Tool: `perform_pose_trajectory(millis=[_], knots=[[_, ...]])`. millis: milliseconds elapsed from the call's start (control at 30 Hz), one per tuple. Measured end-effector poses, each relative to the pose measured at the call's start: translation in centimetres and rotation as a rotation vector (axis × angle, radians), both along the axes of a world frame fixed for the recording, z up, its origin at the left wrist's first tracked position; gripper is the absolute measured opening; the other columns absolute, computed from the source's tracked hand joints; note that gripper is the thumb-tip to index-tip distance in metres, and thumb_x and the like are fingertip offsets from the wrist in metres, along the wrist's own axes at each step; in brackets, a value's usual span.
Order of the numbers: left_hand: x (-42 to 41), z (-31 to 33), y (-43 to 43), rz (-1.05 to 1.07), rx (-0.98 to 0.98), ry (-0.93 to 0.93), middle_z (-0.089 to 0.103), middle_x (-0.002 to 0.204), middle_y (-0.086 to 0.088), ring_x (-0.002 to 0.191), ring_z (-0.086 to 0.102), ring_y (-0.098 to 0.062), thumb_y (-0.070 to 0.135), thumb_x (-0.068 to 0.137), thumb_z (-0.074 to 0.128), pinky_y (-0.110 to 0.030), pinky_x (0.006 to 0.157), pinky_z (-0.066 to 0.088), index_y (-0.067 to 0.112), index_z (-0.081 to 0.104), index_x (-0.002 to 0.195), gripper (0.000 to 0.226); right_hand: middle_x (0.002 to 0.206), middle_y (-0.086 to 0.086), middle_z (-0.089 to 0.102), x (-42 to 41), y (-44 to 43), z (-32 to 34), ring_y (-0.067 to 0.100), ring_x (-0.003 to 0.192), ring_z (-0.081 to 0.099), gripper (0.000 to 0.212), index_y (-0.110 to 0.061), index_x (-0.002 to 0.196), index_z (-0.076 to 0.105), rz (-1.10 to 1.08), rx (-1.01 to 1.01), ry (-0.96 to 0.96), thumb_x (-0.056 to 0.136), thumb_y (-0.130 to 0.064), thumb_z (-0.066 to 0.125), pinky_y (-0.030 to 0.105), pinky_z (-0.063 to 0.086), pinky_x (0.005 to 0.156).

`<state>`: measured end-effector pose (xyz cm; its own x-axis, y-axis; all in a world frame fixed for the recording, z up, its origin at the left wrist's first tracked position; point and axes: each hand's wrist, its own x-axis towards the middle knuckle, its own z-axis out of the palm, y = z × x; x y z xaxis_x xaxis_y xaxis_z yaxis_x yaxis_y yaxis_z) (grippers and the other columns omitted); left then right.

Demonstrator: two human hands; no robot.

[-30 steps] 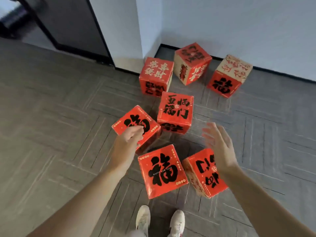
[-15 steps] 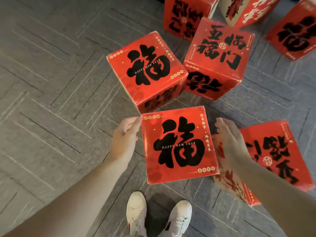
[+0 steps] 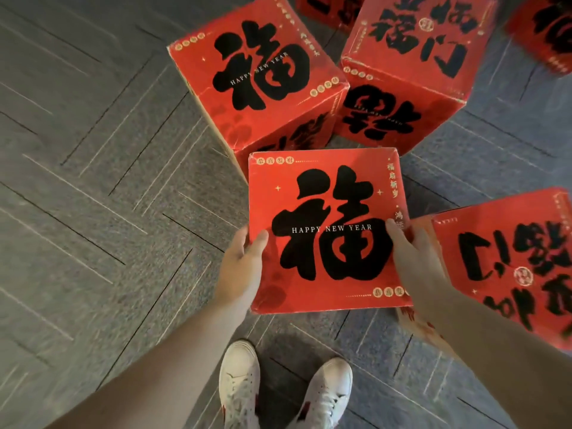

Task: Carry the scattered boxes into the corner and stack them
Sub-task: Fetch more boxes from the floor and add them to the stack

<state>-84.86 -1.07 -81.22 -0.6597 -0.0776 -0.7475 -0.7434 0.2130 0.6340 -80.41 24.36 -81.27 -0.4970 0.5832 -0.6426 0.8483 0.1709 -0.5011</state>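
Gripping nearest red box (image 3: 328,230) at both sides: left hand (image 3: 244,264) and right hand (image 3: 411,258), thumbs over top edge. Low over carpet floor (image 3: 93,181), just ahead of white shoes (image 3: 241,385); cannot tell if lifted. Likely to slip if squeezed by sides alone. Liable to knock neighbour box (image 3: 510,267) just beside right hand. Hemmed ahead by left rear box (image 3: 260,66) and right rear box (image 3: 411,72); corner out of view.

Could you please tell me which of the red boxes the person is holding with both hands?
The box nearest the white shoes. The left hand and right hand grip its opposite sides, thumbs on top; no hand holds the others.
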Motion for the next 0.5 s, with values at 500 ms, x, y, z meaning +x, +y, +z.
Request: perform_pose_trajectory(millis=[500], knots=[[-11.6, 45.8, 2.5, -0.125, 0.139, 0.317, 0.073, 0.130, 0.009, 0.123, 0.067, -0.017, 0.052, 0.100, 0.061, -0.046, 0.117, 0.043, 0.034, 0.070, 0.125, 0.032, 0.103, -0.001, 0.066, -6.3, 5.9, 46.6, 0.016, 0.084, 0.063, 0.071, -0.017, 0.138, 0.055, -0.102, -0.072, 0.250, 0.096, -0.074, 0.048, 0.029, 0.046, 0.068]])
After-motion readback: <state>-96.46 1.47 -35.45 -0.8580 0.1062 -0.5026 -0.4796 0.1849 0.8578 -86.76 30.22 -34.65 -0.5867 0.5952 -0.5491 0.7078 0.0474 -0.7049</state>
